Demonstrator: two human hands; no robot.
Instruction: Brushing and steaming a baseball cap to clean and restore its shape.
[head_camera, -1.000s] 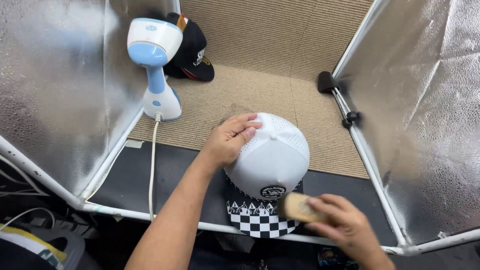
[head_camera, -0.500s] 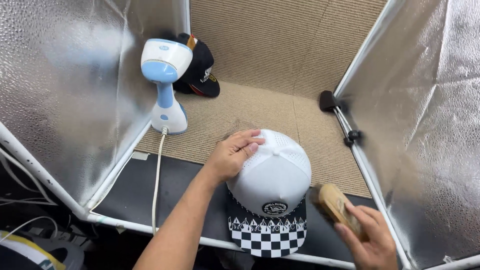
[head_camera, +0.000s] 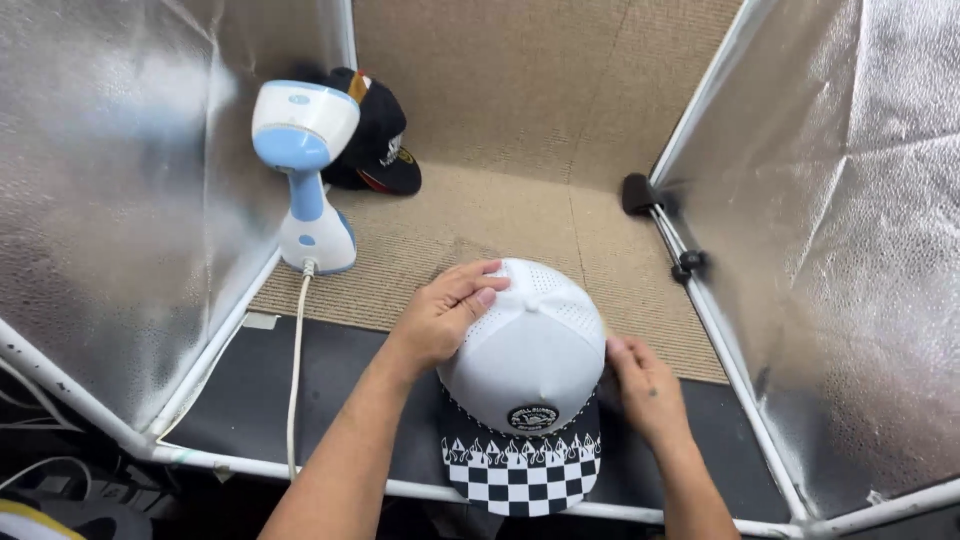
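White cap (head_camera: 530, 350) sits crown-up between both hands, its black-and-white checkered brim (head_camera: 522, 472) pointing toward the person, over the black strip at the near edge of the booth floor. A dark round patch shows on the cap front, just above the brim.

Left hand (head_camera: 445, 315): laid flat on the upper left of the crown, fingers together and lightly curved, fingertips reaching toward the top button. Palm touches the fabric; nothing pinched.

Right hand (head_camera: 645, 385): against the right side of the crown, fingers bent along the lower edge where crown meets brim. Whether the fingertips grip the edge or only rest on it cannot be told. It holds nothing else.

Beyond the left hand, well apart: a white-and-blue handheld steamer (head_camera: 305, 170) stands upright on the tan carpet (head_camera: 520, 210), its white cord (head_camera: 297, 370) trailing toward the person. Behind the steamer, a black cap (head_camera: 375, 140) lies in the far left corner.

Silvery reflective panels (head_camera: 850, 220) on a white tube frame close both sides.
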